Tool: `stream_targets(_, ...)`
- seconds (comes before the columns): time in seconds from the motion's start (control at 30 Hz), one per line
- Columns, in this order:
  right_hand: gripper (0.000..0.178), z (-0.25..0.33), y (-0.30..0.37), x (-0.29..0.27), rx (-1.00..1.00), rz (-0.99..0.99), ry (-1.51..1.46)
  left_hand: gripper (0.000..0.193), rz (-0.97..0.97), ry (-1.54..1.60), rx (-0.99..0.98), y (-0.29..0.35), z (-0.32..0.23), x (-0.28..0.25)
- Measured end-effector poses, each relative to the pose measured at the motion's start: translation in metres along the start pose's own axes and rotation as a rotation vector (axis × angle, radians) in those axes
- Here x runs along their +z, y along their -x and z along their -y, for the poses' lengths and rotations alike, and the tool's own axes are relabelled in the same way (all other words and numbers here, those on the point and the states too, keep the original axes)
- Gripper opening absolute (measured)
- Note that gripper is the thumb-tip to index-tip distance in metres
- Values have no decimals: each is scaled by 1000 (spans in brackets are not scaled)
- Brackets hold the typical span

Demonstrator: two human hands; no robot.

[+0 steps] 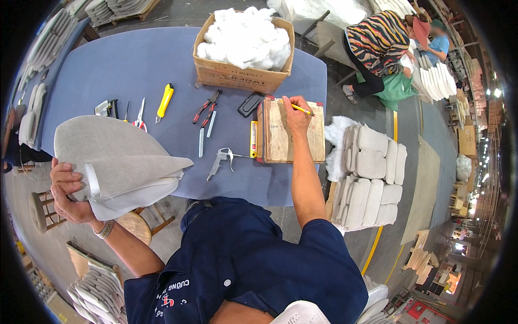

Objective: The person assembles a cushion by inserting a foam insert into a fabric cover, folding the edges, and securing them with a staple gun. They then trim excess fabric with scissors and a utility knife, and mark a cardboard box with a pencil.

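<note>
My left hand (pixel 70 191) is closed on the edge of a grey fabric cushion cover (pixel 116 143), raised over the table's near left side. The cover is folded, with a pale lining showing along its lower edge. My right hand (pixel 296 116) grips a yellow pencil (pixel 304 110) above a worn tan box-like block (pixel 280 140) with dark red corners. Whether the pencil tip touches that surface is hidden by the hand. Against the block's left side lies a yellow level-like tool (pixel 253 139), and a grey air blow gun (pixel 219 163) rests with its nozzle toward it.
On the blue table (pixel 129 59) lie red-handled pliers (pixel 206 108), a yellow utility knife (pixel 164 103), scissors (pixel 140 116), thin metal strips (pixel 201 142) and a black case (pixel 249 104). A carton (pixel 237 75) of white stuffing stands behind. Stacked grey cushions (pixel 372 162) are at right; another person (pixel 377 43) bends beyond.
</note>
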State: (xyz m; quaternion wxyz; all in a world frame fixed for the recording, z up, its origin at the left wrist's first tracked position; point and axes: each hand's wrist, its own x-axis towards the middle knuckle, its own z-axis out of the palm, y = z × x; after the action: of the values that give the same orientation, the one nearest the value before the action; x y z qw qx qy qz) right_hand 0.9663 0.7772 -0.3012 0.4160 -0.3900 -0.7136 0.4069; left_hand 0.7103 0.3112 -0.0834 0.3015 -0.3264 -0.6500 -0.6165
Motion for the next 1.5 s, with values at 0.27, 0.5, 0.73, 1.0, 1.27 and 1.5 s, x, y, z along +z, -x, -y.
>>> stream_targets(0.27, 22, -3, -1, 1, -8, -19, -30, 40, 16, -9, -4, -1, -1, -1)
stream_targets(0.5, 21, -4, -1, -1, -20, -63, 19, 40, 10, -21, -8, -1, -2, 1)
stream_targets(0.73, 23, -13, -2, 1, -26, -91, -109, 39, -20, -5, -38, -1, -3, 4)
stream_targets(1.0, 21, -5, 0, -1, -27, -44, 2, 38, -14, -12, -30, -1, -1, 2)
stream_targets(1.27, 21, -2, 1, 0, -20, -24, 17, 38, 7, -25, -12, -2, 1, -1)
stream_targets(1.5, 22, 2, 1, 0, -18, -8, 33, 37, 1, -44, -17, 0, 0, -2)
